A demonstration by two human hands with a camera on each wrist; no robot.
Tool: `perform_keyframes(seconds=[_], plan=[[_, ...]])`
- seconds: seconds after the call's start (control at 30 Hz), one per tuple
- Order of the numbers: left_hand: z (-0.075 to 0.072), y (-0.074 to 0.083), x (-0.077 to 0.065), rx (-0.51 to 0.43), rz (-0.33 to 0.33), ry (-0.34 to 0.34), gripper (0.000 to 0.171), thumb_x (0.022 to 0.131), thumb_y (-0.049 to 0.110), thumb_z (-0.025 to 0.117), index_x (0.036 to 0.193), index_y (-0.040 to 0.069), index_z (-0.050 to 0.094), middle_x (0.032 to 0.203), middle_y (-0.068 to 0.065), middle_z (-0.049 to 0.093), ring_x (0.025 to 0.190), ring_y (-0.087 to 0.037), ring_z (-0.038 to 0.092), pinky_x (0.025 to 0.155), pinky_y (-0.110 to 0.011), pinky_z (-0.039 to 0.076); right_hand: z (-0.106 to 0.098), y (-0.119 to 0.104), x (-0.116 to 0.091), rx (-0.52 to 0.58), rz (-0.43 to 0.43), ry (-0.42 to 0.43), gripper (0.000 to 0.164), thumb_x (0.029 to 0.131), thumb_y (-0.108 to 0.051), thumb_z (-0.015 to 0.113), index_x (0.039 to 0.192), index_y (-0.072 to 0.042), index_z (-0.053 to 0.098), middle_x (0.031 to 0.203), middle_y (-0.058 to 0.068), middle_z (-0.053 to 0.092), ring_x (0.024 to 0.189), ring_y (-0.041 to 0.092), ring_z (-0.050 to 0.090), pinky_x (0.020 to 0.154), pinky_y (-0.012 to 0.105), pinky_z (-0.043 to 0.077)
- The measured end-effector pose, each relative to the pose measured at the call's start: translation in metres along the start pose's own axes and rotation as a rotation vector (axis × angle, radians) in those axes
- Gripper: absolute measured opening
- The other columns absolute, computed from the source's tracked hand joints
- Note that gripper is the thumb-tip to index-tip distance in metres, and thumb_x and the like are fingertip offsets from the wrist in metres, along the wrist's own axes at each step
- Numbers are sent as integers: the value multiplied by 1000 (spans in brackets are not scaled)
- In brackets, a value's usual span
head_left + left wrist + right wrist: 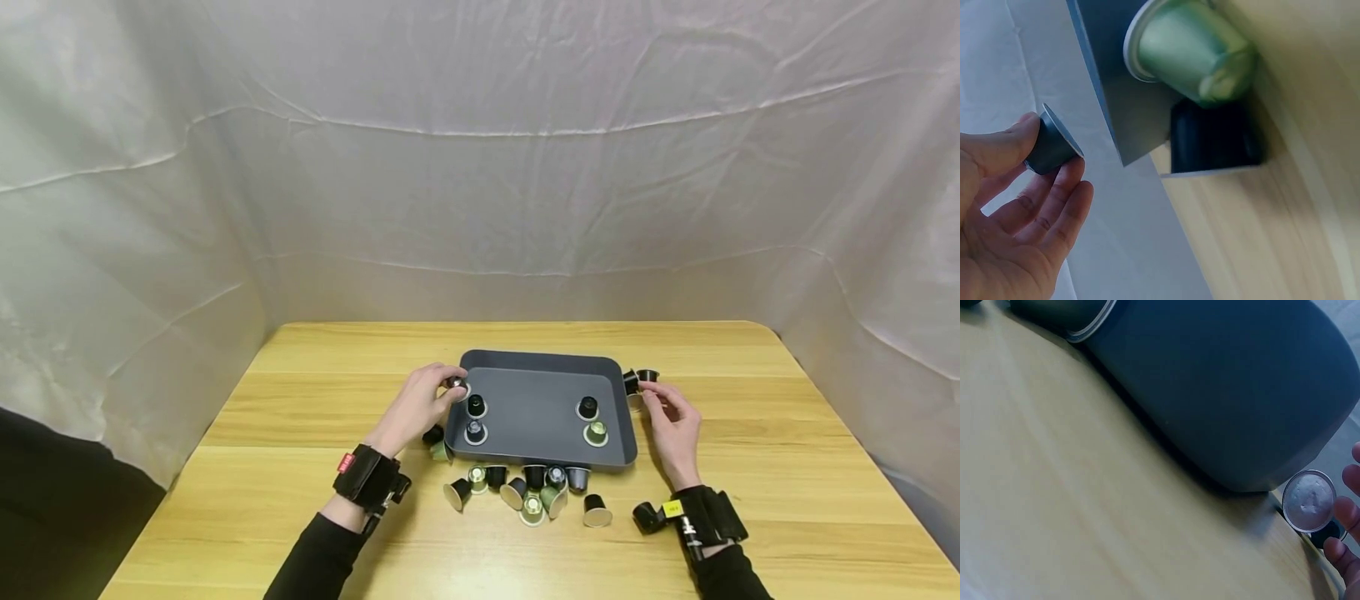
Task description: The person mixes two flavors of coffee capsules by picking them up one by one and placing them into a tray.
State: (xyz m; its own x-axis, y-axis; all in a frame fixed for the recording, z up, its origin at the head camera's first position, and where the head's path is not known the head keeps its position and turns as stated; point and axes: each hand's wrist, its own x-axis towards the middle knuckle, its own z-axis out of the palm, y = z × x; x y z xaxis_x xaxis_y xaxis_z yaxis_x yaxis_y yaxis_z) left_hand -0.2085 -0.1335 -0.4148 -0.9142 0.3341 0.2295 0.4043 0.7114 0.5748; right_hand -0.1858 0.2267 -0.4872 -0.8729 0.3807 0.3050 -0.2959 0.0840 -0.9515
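My left hand (417, 406) pinches a dark grey coffee capsule (1052, 145) between thumb and fingers, over the far left corner of a grey tray (532, 408). Two dark capsules stand rim-down along the tray's left side, the nearer one (476, 431) shinier. Toward the right side are a black capsule (588, 407) and a green capsule (596, 432). Just outside the tray's right edge, my right hand (677, 429) reaches to a small group of black capsules (648, 375). Its fingertips are beside a foil-lidded capsule (1309, 501), thumb and forefinger apart.
Several loose capsules, black, grey and green, lie along the tray's near edge, among them a black one (597, 510) at the right. A green capsule (1194, 53) and a black capsule (1213, 137) lie by its left side. Pale fabric (525, 208) hangs behind the wooden table (300, 467).
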Motion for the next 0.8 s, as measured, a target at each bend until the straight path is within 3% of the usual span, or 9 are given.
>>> perform_keyframes(seconds=[0.23,0.47,0.8], plan=[[0,8,10,22,28,-26,30,94,14,69,122,1,69,108,-12,73,94,-21,66,84,-37,56,-1,1,1,22,21,-2,22,96,5,60,112,18,66,95,1,67,76,7,62,65,13,52],[5,14,23,48,28,-58,27,93,14,71,118,4,71,102,-9,72,84,-16,62,79,-33,52,-5,26,9,5,32,20,22,96,3,61,113,17,66,95,-5,68,77,4,61,65,12,50],[17,12,40,166,39,-99,26,91,8,73,115,-1,72,109,-14,74,100,-28,69,94,-43,55,0,1,0,-5,2,-5,22,96,3,61,111,18,66,95,-2,68,78,5,62,67,12,51]])
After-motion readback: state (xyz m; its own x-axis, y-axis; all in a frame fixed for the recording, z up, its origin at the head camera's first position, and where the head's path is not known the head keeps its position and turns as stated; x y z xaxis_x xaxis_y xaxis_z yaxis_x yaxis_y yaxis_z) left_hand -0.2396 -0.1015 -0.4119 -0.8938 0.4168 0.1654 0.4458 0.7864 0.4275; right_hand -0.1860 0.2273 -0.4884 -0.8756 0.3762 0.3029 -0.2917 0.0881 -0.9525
